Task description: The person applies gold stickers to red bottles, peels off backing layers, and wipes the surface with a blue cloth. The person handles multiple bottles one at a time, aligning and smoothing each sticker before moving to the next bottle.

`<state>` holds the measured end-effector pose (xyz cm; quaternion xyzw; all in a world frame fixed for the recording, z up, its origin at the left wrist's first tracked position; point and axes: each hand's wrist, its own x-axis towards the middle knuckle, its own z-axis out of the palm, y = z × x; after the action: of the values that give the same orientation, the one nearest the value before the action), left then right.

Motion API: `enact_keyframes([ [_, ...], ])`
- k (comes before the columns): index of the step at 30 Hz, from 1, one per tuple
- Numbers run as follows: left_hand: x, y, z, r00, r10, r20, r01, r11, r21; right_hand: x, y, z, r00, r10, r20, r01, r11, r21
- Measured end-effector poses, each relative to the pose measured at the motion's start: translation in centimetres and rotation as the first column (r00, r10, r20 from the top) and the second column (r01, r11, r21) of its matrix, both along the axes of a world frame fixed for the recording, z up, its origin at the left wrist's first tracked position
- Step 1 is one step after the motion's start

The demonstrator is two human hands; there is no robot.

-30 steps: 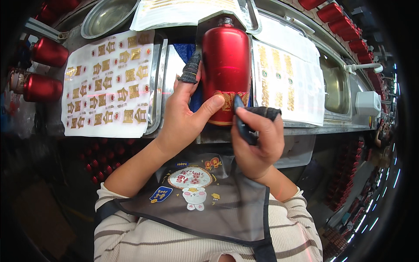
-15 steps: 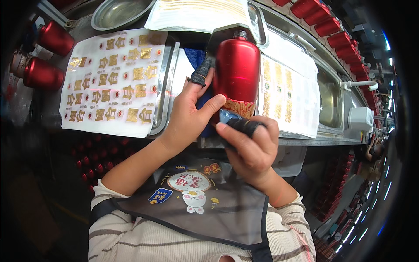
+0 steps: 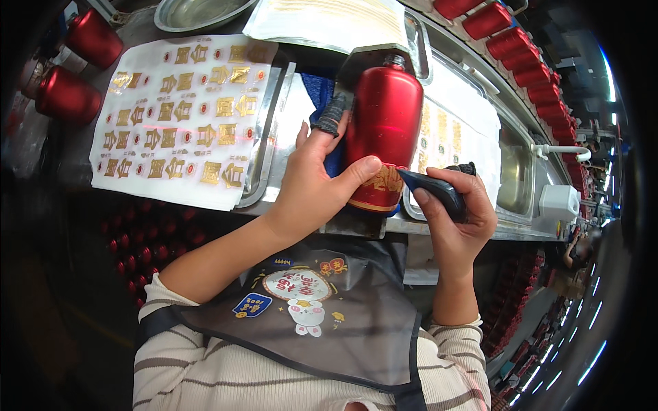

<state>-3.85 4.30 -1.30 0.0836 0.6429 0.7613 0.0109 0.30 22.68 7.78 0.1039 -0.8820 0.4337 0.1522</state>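
Observation:
A glossy red bottle leans neck-away on a dark angular stand over the bench. My left hand grips its left side, with the thumb laid on the upper edge of a gold patterned decal near the bottle's base. A black cover wraps one left fingertip. In my right hand is a dark scraper with a bluish blade, pinched between thumb and fingers. Its tip meets or nearly meets the decal's right edge; actual contact is unclear. The left fingers behind the bottle are partly hidden.
Left of the bottle, a sheet of gold decals lies over a metal tray. Behind are another sheet and a metal bowl. Red bottles stand far left. To the right are a sink and white container.
My right hand has moved right with the scraper, from in front of the decal to its right edge. More of the decal shows. The bottle sits slightly further right and lower in view.

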Motion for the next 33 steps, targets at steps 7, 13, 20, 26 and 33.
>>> enact_keyframes([
  [7,0.3,0.0,-1.1,1.0,-0.001,-0.021,0.001,1.0,-0.012,-2.3,-1.0,0.3,0.989,-0.11,0.097,0.114,0.993,-0.028],
  [13,0.4,-1.1,-1.0,0.993,-0.091,-0.077,0.08,0.987,-0.138,-3.0,-1.9,0.5,0.985,0.105,-0.135,-0.074,0.974,0.214],
  [20,0.7,-3.8,0.0,0.97,-0.177,0.164,0.145,0.971,0.191,-1.1,-3.3,-0.5,0.729,0.667,-0.155,-0.474,0.655,0.588],
  [26,1.8,-4.2,0.6,0.989,-0.142,-0.028,0.138,0.983,-0.123,-0.1,-1.0,-0.6,0.887,0.403,-0.227,-0.28,0.858,0.431],
  [33,1.5,-0.8,3.4,0.818,-0.362,-0.447,-0.048,0.732,-0.68,1.3,1.8,-2.2,0.978,0.169,-0.119,-0.168,0.986,0.019],
])
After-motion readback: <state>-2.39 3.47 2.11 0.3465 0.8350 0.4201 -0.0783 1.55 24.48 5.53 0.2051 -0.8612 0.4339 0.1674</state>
